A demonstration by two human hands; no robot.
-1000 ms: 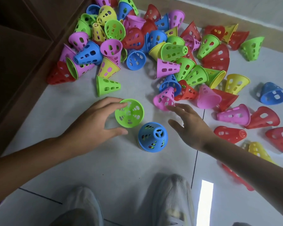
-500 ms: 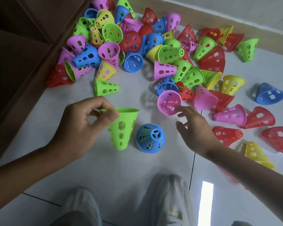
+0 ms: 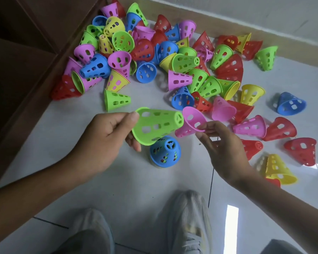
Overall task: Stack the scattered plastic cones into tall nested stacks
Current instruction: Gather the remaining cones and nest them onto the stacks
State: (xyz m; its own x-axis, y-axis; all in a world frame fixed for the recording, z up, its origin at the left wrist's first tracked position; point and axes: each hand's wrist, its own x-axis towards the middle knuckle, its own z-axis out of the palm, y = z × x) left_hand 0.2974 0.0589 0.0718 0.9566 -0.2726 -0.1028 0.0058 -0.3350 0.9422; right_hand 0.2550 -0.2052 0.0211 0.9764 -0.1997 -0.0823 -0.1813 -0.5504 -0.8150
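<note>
A green cone is pinched at its rim by the left hand, a pink cone by the right hand's fingers, both held above a blue cone standing on the floor.

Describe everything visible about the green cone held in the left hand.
The green cone is bright, glossy-looking plastic, a truncated cone with rows of oval and rectangular holes through its wall and a small spoked cap at the narrow end. It lies roughly on its side in the air, wide rim toward the left hand, narrow end pointing right, close to the pink cone held by the right hand. The left thumb and fingers pinch its wide rim. It hangs just above the upright blue cone on the floor.
</note>
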